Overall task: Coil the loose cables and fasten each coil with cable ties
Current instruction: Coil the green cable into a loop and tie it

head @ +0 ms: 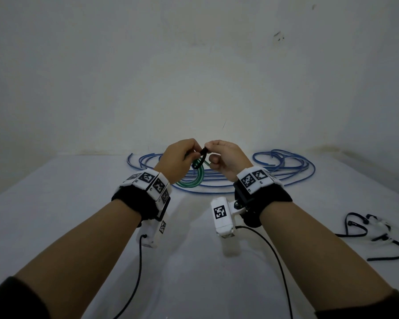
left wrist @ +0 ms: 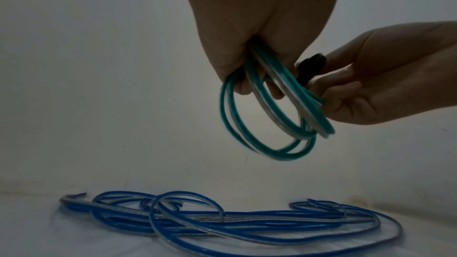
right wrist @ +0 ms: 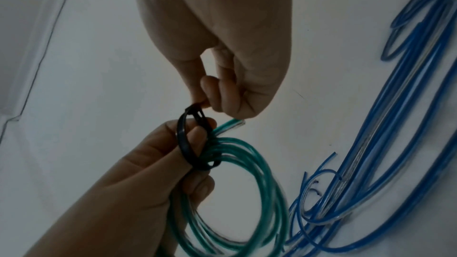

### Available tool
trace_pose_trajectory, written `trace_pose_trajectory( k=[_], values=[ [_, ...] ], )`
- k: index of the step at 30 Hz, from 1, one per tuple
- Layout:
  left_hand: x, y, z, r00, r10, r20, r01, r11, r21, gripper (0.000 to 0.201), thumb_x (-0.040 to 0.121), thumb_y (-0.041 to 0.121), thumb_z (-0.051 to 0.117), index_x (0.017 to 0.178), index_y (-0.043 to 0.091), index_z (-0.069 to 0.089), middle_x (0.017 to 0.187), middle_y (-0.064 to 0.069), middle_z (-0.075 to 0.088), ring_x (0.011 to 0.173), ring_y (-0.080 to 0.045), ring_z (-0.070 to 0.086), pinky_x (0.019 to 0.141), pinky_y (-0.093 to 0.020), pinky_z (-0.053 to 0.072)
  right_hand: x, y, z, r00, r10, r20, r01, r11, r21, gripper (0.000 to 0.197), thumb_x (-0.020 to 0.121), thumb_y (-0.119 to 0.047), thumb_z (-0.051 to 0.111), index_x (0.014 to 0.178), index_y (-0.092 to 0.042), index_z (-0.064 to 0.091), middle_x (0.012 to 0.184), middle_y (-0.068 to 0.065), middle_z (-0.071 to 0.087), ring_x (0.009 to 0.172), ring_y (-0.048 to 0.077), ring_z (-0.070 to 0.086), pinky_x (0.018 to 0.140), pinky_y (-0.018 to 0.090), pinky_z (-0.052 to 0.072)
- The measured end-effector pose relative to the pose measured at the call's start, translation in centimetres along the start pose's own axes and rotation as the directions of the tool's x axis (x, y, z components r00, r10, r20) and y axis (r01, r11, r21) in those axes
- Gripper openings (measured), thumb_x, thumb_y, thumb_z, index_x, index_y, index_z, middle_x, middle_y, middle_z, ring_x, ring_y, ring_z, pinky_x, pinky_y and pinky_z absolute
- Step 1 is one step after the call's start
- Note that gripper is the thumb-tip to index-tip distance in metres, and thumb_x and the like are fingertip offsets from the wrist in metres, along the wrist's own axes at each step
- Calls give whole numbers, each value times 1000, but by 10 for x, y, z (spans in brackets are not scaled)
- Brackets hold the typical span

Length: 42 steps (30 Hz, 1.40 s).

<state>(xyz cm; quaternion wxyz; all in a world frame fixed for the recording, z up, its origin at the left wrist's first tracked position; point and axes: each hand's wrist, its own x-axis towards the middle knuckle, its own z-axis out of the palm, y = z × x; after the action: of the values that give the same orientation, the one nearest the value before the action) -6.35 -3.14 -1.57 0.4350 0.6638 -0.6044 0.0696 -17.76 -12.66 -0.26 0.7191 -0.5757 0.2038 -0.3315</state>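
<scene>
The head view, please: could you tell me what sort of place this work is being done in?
Probably a bare indoor room set up for recording: a plain white table against scuffed white walls, with only blue cables, spare ties and a green coil in view.

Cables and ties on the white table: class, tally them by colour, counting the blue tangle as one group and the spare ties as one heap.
Green coiled cable, held by the left hand: 1
Blue loose cable tangle: 1
Black cable tie looped round the green coil, pinched by the right hand: 1
Heap of spare black ties: 1
Total: 4
</scene>
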Motion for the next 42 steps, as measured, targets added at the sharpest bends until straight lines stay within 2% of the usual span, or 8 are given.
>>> trace_pose_trajectory(
  k=[6,10,13,17,24,30,35,42],
  values=[
    [-2,5,1,995,77,56,-80,995,55,13,92,6,49,86,7,61,71,10,50,66,-1,46,62,-6,34,7,-4,-2,977,39,-209,-40,999,-1,20,94,-6,49,74,-7,50,68,5,43,52,13,34,40,20,26],
    [0,-3,0,999,-42,-9,42,998,52,14,93,7,49,88,7,62,72,4,53,65,-4,46,57,-12,32,2,-3,2,996,65,-58,-63,997,39,16,93,-14,54,80,-5,56,70,5,56,54,13,43,47,22,34],
    [-1,-4,-2,999,-42,-5,42,999,-8,17,93,5,47,93,12,63,73,10,55,67,1,50,60,-6,35,0,0,2,1000,19,14,-17,995,-96,10,91,-9,58,81,-7,59,73,5,58,54,11,44,45,18,37],
    [0,-3,0,1000,-11,26,11,1000,19,16,94,7,46,90,5,61,72,8,52,68,-3,46,64,-21,32,3,-1,6,997,7,-76,-18,988,-153,16,92,-6,54,76,-10,54,71,5,55,53,11,45,43,19,36],
    [-2,0,1,992,106,69,-106,994,4,18,96,9,45,87,4,60,77,6,52,73,0,48,68,-7,36,16,-6,6,967,-19,-254,-46,968,-248,19,89,-6,59,70,-8,55,61,7,52,51,11,48,47,22,39],
    [3,-2,-3,997,-50,66,53,998,-43,21,97,11,42,95,4,62,79,3,56,73,-7,49,65,-6,36,9,-6,10,992,71,-106,-79,993,-82,17,88,-9,60,72,-4,58,59,6,51,48,12,40,49,23,37],
    [1,0,-4,988,40,148,-42,999,16,20,98,14,43,91,6,59,76,7,46,73,-2,44,68,-7,33,14,-4,13,986,54,-161,-82,981,-176,21,90,-2,55,69,-3,53,61,9,48,49,13,38,47,23,33],
    [1,-1,-10,983,139,122,-158,975,156,19,96,11,45,92,0,60,82,-3,47,76,-16,42,65,-21,24,29,-13,22,976,72,-207,-138,935,-328,27,90,-5,56,63,-3,51,59,9,47,47,16,33,48,24,29]
  ],
)
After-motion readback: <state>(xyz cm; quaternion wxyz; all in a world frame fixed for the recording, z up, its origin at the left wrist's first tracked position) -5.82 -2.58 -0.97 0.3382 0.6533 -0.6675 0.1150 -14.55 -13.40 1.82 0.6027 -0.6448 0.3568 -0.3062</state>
